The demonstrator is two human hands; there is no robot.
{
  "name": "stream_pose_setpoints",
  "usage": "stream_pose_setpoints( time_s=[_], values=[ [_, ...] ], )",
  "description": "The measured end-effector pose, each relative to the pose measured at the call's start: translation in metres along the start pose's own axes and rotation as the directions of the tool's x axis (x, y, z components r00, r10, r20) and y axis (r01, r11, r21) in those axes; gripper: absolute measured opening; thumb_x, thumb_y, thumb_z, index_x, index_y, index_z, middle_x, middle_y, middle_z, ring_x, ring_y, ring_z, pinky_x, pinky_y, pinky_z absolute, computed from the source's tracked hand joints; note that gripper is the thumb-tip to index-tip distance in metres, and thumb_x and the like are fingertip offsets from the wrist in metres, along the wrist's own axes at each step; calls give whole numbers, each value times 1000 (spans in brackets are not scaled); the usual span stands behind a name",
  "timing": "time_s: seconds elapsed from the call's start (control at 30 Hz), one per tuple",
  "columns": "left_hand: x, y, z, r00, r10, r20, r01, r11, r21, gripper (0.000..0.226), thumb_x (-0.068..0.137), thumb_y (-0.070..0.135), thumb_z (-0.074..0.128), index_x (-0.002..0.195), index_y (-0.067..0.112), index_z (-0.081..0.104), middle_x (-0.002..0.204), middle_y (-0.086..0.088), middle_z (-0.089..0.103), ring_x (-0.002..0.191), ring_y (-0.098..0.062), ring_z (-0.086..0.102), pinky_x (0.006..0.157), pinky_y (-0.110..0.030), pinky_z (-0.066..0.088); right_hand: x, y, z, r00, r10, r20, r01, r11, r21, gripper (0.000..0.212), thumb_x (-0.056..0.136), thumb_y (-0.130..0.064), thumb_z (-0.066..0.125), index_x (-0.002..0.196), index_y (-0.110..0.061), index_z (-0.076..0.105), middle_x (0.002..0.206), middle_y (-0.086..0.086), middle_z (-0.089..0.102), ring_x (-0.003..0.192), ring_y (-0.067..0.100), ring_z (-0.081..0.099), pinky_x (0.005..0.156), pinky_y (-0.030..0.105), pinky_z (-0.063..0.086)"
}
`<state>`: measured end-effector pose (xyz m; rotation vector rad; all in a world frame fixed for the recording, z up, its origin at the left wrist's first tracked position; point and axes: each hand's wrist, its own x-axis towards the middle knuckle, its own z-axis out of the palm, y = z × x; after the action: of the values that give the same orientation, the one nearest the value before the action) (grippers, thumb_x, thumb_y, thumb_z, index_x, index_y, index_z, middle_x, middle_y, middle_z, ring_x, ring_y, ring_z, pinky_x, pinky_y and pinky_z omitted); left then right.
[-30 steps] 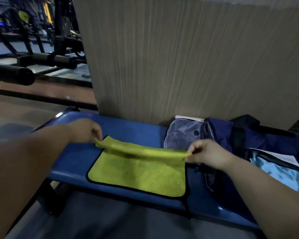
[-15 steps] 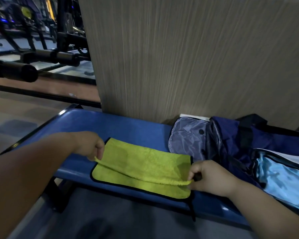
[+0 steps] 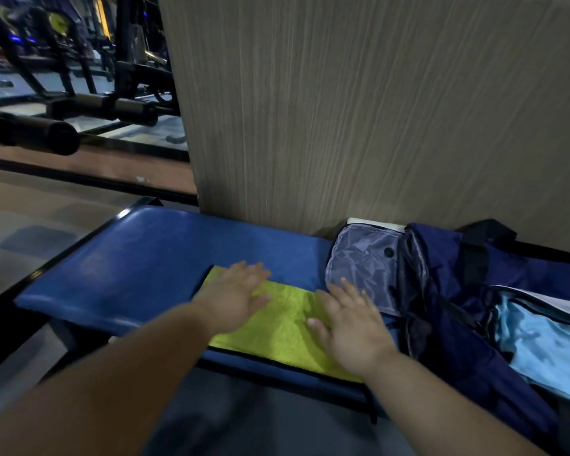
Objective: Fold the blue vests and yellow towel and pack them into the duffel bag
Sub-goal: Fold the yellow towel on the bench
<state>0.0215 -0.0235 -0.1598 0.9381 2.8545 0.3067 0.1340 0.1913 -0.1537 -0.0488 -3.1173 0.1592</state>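
Note:
The yellow towel [image 3: 282,327] lies folded in half on the blue bench [image 3: 139,258], its black-trimmed near edge along the bench front. My left hand [image 3: 237,294] lies flat on the towel's left part, fingers straight. My right hand [image 3: 346,324] presses flat on its right part. To the right sits the open navy duffel bag [image 3: 448,278] with a grey lining flap [image 3: 362,264]. Light blue fabric [image 3: 540,337], a blue vest, shows inside the bag's opening at far right.
A wood-grain wall panel [image 3: 359,110] rises right behind the bench. Gym machines with black padded bars [image 3: 30,133] stand at the upper left across the floor. The bench's left half is bare blue padding.
Both hands let go of the towel's far edge after bringing it down over the near half. They now lie flat on the folded towel.

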Motion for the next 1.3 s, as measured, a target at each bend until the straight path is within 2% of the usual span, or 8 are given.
stream_pose_setpoints(
  time_s=[0.13,0.43,0.53,0.63,0.87,1.0,1.13,1.3],
  values=[
    [-9,9,38,997,-54,46,48,992,113,111,52,82,-30,150,38,-5,159,14,-10,147,-15,-14,118,-45,-7,4,-7,30,978,154,137,-154,988,-14,106,66,-85,-14,154,-27,-3,161,-2,-10,146,24,-19,115,51,-16],
    [-8,11,32,987,-147,68,140,986,95,75,84,73,4,151,40,-1,159,16,-9,146,-13,-14,117,-47,-10,1,-7,29,967,215,140,-211,977,-41,92,78,-78,-2,153,-24,-6,161,-3,-12,146,25,-18,114,53,-18],
    [-10,-2,28,948,-312,-61,316,946,66,62,96,59,19,152,34,9,160,12,-1,148,-17,-4,116,-50,0,1,-11,26,981,176,77,-171,982,-78,81,91,-69,10,153,-20,-7,160,-2,-14,146,25,-19,116,49,-17],
    [-17,-18,23,833,-498,-242,505,862,-36,66,94,56,36,147,18,24,153,-4,26,137,-30,25,108,-47,28,-5,-19,32,992,96,84,-97,995,12,82,89,-71,9,154,-22,-3,161,-3,-11,147,21,-17,118,46,-13],
    [-11,-19,-1,756,-654,20,631,721,-288,65,85,50,61,127,4,43,129,-15,51,116,-31,51,92,-37,44,4,-6,33,989,49,136,-53,998,24,104,62,-80,-14,153,-30,-4,160,-11,-11,147,17,-15,118,46,-12],
    [-13,-13,-20,748,-648,144,656,690,-304,25,87,31,63,98,11,53,107,-8,58,97,-24,57,78,-29,45,7,0,29,989,11,150,-15,1000,26,105,61,-80,-13,153,-31,-5,160,-12,-11,147,15,-14,118,44,-12],
    [-11,-7,-34,782,-620,63,594,712,-375,21,85,25,63,87,10,49,93,-7,56,81,-20,53,70,-28,43,1,6,30,996,-8,86,-4,990,141,86,83,-77,15,154,-29,9,161,-11,1,147,10,-8,119,38,-10],
    [2,38,-40,862,-505,-47,454,810,-372,33,82,20,60,111,7,50,110,-11,59,100,-27,57,74,-29,43,-12,10,23,997,72,-36,-51,908,417,56,96,-50,44,147,-28,34,156,-7,28,147,12,12,117,25,3]
  ],
)
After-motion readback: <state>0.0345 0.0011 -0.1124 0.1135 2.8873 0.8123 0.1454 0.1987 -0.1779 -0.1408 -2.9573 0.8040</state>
